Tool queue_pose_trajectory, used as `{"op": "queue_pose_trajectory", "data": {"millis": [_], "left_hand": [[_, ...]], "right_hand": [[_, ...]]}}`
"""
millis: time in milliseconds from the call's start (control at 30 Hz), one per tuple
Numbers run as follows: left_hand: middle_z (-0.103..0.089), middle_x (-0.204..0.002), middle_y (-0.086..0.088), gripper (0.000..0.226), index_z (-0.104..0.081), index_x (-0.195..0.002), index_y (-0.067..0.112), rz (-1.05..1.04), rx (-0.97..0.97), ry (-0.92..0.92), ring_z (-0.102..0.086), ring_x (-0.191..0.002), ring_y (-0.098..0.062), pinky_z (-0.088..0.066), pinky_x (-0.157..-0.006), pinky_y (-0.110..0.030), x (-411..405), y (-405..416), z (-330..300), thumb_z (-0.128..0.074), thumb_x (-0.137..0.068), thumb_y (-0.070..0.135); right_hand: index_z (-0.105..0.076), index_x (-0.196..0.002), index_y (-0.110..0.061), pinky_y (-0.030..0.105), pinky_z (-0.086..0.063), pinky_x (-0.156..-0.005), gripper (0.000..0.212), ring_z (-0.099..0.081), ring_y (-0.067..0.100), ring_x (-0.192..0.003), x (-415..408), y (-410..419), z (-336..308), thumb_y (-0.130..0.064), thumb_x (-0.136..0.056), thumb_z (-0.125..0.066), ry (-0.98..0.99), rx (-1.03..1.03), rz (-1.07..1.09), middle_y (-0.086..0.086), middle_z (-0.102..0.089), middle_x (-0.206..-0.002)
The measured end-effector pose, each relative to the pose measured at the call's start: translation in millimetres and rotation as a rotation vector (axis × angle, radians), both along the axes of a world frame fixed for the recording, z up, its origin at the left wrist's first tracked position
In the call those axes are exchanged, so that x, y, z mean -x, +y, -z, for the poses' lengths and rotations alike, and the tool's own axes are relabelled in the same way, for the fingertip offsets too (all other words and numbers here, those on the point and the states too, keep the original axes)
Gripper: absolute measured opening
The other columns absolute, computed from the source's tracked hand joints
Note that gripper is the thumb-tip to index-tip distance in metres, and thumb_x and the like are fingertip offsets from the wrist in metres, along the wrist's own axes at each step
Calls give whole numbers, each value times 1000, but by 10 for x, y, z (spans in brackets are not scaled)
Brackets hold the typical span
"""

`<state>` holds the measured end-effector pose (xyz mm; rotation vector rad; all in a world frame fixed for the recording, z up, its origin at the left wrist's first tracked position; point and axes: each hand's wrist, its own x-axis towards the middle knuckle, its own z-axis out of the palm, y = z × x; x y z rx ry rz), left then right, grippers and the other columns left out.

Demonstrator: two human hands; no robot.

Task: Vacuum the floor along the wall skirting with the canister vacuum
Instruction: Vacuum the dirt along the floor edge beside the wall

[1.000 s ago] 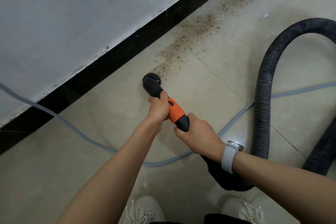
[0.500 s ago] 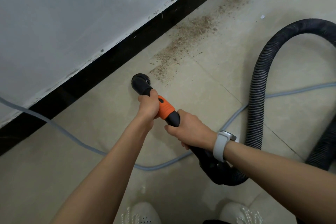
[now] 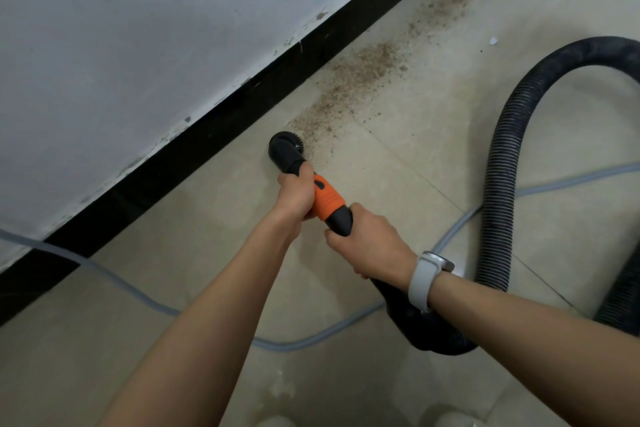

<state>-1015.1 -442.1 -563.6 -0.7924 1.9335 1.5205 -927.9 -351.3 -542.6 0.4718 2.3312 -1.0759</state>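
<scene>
Hands kept their grip: the left hand [image 3: 294,196] and right hand [image 3: 369,246] curled round the vacuum nozzle [image 3: 289,152], which had edged back into the dirt trail [image 3: 349,90] beside the skirting [image 3: 221,125], centre frame; most debris remained.

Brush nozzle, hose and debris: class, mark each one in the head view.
Brush nozzle [image 3: 284,148], head view, on its round black head.
Hose [image 3: 498,204], head view, on the ribbed upright stretch.
Debris [image 3: 360,73], head view, on the dense brown patch beside the skirting.
</scene>
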Motion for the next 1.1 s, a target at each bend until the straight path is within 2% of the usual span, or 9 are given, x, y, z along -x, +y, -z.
{"op": "queue_pose_trajectory", "data": {"millis": [300,400,533,633,767,833,900,1033,1100], "left_hand": [[-51,-107,-7,48,-32,-137,8,-18,-70,-18,-54,-87,-21,-46,-61,-34,296,179,33,-36,-100,38],[-54,-95,-3,48,-39,-133,8,-151,-156,-44,-55,-90,-21,-47,-69,-38,326,183,69,-38,-99,42],[-54,-86,-1,44,-45,-128,6,-303,-205,-31,-53,-77,-14,-42,-76,-36,184,50,111,-40,-100,40],[-55,-87,-3,44,-45,-126,4,-345,-211,-18,-55,-87,-20,-44,-78,-37,103,-64,125,-40,-100,38],[-54,-86,-6,37,-46,-118,5,-285,-198,-22,-55,-79,-19,-44,-76,-37,195,-38,118,-38,-101,37],[-55,-93,-8,44,-44,-124,2,-215,-188,-29,-55,-85,-22,-46,-77,-38,261,50,111,-37,-101,39],[-54,-103,-12,50,-40,-131,0,-152,-181,-35,-54,-92,-24,-47,-77,-38,336,166,134,-36,-101,39],[-57,-117,-20,52,-40,-135,1,-75,-188,-31,-55,-95,-26,-48,-77,-37,505,398,188,-36,-101,39],[-58,-104,-15,51,-39,-135,1,-42,-199,-29,-57,-95,-28,-49,-80,-40,591,497,201,-35,-101,39]], "right_hand": [[-46,-100,-14,44,-57,-72,27,-65,33,-75,275,126,47,-36,-86,-53,29,-56,7,9,-63,-89],[-44,-99,-14,43,-55,-72,27,-63,33,-78,351,103,57,-36,-87,-52,42,-66,-35,9,-61,-90],[-40,-95,-16,32,-45,-64,24,-57,29,-77,291,16,71,-36,-89,-52,59,-85,-146,4,-54,-84],[-39,-95,-17,30,-40,-61,23,-54,27,-72,262,-36,69,-36,-89,-52,52,-70,-196,3,-52,-81],[-42,-96,-15,37,-53,-64,28,-61,29,-70,307,-5,73,-39,-87,-54,42,-16,-146,7,-59,-85],[-43,-96,-15,40,-56,-67,32,-64,31,-71,295,66,82,-43,-86,-56,35,7,-79,8,-62,-86],[-43,-95,-15,40,-54,-67,37,-64,31,-72,236,148,99,-50,-87,-54,43,-19,-19,7,-62,-84],[-40,-97,-17,34,-47,-64,41,-60,27,-74,67,301,118,-57,-90,-47,101,-196,14,2,-57,-80],[-40,-97,-18,35,-47,-64,40,-58,27,-74,71,368,118,-57,-91,-45,122,-217,33,0,-53,-76]]}}
